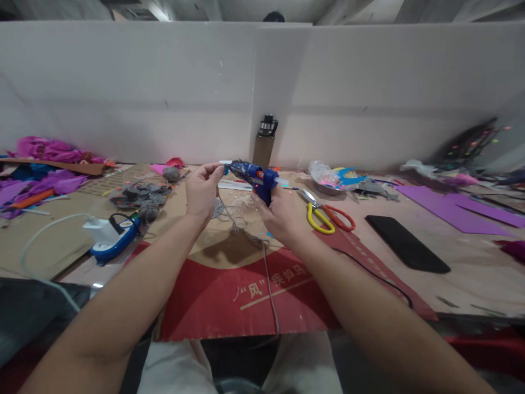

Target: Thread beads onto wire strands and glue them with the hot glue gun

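Note:
My right hand (281, 213) is wrapped around the handle of a blue hot glue gun (266, 183), a clear glue stick (281, 181) jutting from its back end. The gun's nozzle points left, close to the fingertips of my left hand (204, 189). Those fingers are pinched on a small blue piece (225, 170), partly hidden by the fingers and the nozzle. Grey yarn (268, 279) trails from below my left hand, loops loosely over the cardboard, and runs down past its front edge. Whether the yarn is fixed to the blue piece I cannot tell.
Red-and-brown cardboard (197, 306) lies under my hands. Scissors (324, 212), a black phone (406, 243) and purple sheets (447, 208) are on the right. A blue power strip (115, 246) and grey yarn balls (148, 210) lie left. A bottle (264, 145) stands behind.

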Tool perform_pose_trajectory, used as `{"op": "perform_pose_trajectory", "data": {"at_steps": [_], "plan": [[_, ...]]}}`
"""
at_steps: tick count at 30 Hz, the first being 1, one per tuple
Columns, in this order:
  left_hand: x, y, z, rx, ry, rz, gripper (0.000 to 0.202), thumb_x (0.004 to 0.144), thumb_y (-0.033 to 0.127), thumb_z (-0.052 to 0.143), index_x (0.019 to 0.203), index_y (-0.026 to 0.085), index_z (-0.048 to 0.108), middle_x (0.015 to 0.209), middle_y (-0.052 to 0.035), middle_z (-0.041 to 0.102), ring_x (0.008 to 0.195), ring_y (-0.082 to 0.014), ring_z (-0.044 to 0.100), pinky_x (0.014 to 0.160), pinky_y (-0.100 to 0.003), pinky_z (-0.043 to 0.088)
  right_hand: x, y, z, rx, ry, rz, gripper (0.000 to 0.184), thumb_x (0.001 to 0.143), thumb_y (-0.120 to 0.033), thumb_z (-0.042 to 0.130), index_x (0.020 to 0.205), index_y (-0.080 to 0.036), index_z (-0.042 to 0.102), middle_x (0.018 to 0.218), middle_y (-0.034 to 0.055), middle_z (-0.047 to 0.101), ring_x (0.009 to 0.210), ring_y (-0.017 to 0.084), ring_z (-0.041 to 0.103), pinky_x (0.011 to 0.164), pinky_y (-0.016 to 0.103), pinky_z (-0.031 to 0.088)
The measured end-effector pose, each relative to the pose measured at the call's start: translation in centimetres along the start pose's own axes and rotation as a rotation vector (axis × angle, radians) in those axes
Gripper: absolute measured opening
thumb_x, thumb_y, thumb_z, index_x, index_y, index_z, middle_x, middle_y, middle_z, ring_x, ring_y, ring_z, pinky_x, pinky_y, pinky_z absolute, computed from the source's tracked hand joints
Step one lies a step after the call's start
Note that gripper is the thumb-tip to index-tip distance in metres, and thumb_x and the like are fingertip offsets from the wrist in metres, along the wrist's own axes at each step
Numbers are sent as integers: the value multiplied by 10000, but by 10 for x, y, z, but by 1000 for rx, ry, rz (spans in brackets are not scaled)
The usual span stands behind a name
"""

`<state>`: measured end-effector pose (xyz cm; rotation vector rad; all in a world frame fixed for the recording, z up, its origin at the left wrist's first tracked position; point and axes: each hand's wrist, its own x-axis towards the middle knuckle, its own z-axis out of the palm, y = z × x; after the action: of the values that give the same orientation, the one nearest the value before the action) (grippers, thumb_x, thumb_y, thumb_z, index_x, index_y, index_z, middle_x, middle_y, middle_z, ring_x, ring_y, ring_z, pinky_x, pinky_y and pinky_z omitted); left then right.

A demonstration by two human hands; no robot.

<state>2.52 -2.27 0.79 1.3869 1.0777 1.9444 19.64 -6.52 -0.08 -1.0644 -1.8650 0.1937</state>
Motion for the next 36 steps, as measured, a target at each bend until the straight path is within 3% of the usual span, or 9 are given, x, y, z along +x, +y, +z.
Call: {"op": "perform_pose_trajectory", "data": {"at_steps": [17, 36], "plan": [[0, -2, -1, 29, -8, 32, 164, 725, 308, 664, 804, 164, 667, 476, 44, 468, 363, -42, 331, 343, -172, 237, -1, -1, 1, -27, 12, -7, 263, 856, -343, 438, 1044, -184, 531, 946, 132, 638, 859, 255, 588, 743, 385, 438], [0, -1, 0, -7, -13, 11, 159, 731, 293, 652, 807, 154, 661, 536, 31, 525, 361, -33, 325, 344, -183, 232, -1, -3, -1, 3, 25, 19, 264, 853, -343, 441, 1045, -177, 514, 967, 143, 622, 900, 269, 583, 778, 412, 445]]}}
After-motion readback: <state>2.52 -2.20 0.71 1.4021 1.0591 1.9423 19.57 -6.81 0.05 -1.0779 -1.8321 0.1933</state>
